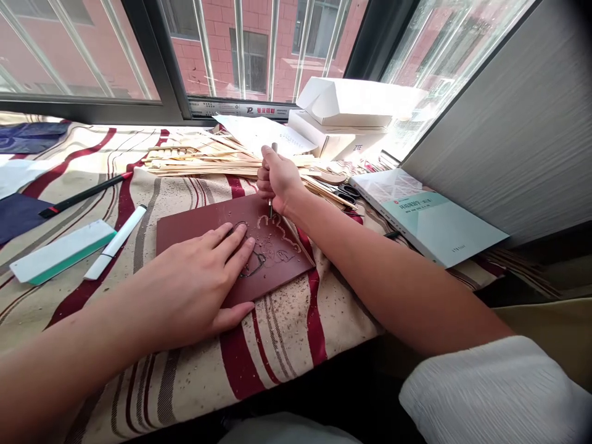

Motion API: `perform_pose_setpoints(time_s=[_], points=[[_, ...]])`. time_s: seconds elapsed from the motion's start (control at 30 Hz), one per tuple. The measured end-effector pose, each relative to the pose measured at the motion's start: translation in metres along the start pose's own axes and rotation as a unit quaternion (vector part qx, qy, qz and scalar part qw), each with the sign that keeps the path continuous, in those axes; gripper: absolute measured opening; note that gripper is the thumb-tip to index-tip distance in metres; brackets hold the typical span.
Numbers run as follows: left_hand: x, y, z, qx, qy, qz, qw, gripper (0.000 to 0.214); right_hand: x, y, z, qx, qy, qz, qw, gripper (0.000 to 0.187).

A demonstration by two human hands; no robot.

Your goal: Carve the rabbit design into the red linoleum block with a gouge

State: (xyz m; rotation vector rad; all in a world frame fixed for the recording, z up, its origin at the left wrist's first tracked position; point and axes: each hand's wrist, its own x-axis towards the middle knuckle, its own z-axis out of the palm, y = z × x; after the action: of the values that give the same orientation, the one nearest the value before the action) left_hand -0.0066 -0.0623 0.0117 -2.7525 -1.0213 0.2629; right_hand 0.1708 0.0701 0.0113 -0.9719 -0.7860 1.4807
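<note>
A dark red carving board [194, 229] lies on the striped cloth, with carved lines and pale shavings on its right half. My left hand [194, 287] rests flat on the board, fingers stretched out and together, pressing it down. My right hand [277, 179] is closed in a fist round a carving tool [271, 206] held upright, its tip touching the board at the far edge of the carved pattern. The top of the tool's handle sticks out above the fist.
A white marker [118, 240], a black pen [83, 194] and a white-and-green ruler [60, 251] lie to the left. Wooden sticks [198, 159] are piled behind the board. Scissors [345, 192], a teal book [430, 216] and white boxes [351, 114] sit to the right, by the window.
</note>
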Motion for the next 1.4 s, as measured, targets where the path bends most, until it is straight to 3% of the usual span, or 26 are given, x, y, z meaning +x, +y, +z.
perform_pose_setpoints(time_s=[0.07, 0.13, 0.3, 0.4, 0.57, 0.7, 0.93, 1.2, 1.4], points=[[0.002, 0.001, -0.002, 0.004, -0.007, 0.002, 1.0, 0.086, -0.001, -0.004, 0.002, -0.014, -0.021, 0.037, 0.999, 0.052], [0.005, 0.001, -0.004, 0.009, -0.018, -0.006, 1.0, 0.085, -0.005, -0.007, 0.004, -0.023, -0.059, 0.033, 0.997, 0.051], [0.009, 0.001, -0.006, 0.016, -0.034, -0.025, 0.999, 0.085, -0.014, -0.014, 0.004, -0.032, -0.173, -0.09, 0.98, 0.054], [0.008, 0.001, -0.006, 0.014, -0.037, -0.025, 0.999, 0.085, -0.013, -0.022, -0.005, -0.034, -0.211, -0.122, 0.969, 0.054], [0.007, 0.001, -0.006, -0.009, -0.048, -0.026, 0.998, 0.083, -0.007, -0.035, -0.008, -0.053, -0.217, -0.139, 0.965, 0.042], [0.006, 0.001, -0.005, -0.031, -0.034, -0.021, 0.999, 0.083, -0.002, -0.03, 0.001, -0.104, -0.235, -0.111, 0.96, 0.039], [0.006, 0.001, -0.005, -0.041, -0.043, -0.017, 0.998, 0.084, 0.006, -0.007, -0.001, -0.132, -0.227, -0.107, 0.959, 0.05], [0.009, 0.001, -0.005, -0.06, -0.045, -0.022, 0.997, 0.084, 0.008, -0.006, -0.001, -0.137, -0.226, -0.091, 0.96, 0.052], [0.007, 0.001, -0.004, -0.064, -0.023, -0.024, 0.997, 0.081, 0.001, -0.006, 0.001, -0.154, -0.26, -0.097, 0.948, 0.054]])
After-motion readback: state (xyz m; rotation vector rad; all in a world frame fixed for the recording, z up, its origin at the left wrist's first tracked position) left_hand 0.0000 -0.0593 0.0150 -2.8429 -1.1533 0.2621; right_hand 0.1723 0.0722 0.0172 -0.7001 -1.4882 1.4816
